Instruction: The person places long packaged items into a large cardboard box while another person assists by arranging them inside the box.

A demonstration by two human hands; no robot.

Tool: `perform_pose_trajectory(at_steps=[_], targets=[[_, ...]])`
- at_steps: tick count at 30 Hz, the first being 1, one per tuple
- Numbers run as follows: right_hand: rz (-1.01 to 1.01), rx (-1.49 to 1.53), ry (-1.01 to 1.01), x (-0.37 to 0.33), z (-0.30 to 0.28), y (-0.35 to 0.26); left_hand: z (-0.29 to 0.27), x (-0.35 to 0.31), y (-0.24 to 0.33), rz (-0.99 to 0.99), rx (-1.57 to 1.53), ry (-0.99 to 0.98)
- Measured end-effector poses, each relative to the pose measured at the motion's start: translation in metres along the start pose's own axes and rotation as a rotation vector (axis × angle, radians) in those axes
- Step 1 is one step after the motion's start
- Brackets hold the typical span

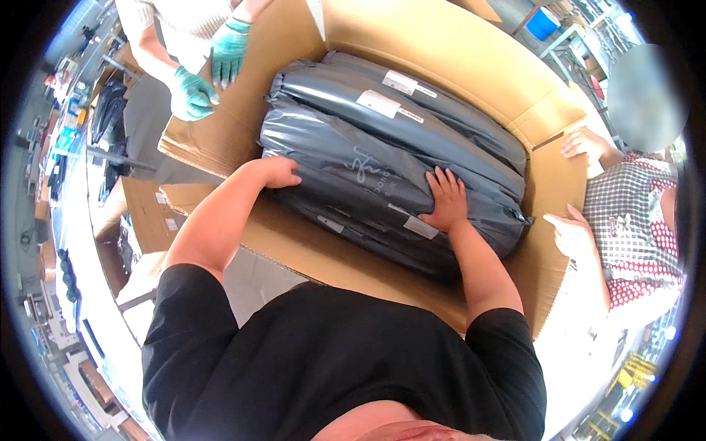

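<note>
Several long packages in glossy black plastic lie side by side in a large cardboard box (456, 59). On the nearest black plastic package (331, 151), my right hand (447, 202) rests flat with its fingers spread, beside a white label. My left hand (279, 172) is closed at the left end of that same package, its fingers curled against the plastic; part of their grip is hidden. Behind it lie another black package (316, 84) and a further one at the far wall, both carrying white labels.
At the far left, a co-worker's green-gloved hands (195, 95) are at the box's raised flap. Another person's hands (577, 235) hold the right side of the box. A smaller open carton (151, 213) stands to the left. A blue drum (543, 24) is at the back right.
</note>
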State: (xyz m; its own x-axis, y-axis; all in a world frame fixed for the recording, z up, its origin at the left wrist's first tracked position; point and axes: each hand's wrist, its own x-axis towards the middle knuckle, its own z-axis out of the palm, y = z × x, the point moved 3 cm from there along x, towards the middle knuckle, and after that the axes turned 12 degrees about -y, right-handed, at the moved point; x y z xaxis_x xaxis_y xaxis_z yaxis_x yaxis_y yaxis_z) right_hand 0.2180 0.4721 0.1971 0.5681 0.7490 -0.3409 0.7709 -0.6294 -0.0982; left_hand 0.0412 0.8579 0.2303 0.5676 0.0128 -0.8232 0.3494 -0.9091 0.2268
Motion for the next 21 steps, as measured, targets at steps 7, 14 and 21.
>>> perform_pose_trajectory(at_steps=[7,14,21], targets=[[-0.040,0.033,0.081,-0.001,0.005,0.004,0.004,-0.002,0.002,0.003,0.013,-0.051],[0.001,0.034,0.026,-0.004,0.001,0.004,0.000,-0.009,0.011,-0.016,-0.040,-0.046],[-0.007,-0.038,-0.056,-0.007,-0.007,0.003,-0.004,-0.014,0.023,0.014,-0.057,-0.045]])
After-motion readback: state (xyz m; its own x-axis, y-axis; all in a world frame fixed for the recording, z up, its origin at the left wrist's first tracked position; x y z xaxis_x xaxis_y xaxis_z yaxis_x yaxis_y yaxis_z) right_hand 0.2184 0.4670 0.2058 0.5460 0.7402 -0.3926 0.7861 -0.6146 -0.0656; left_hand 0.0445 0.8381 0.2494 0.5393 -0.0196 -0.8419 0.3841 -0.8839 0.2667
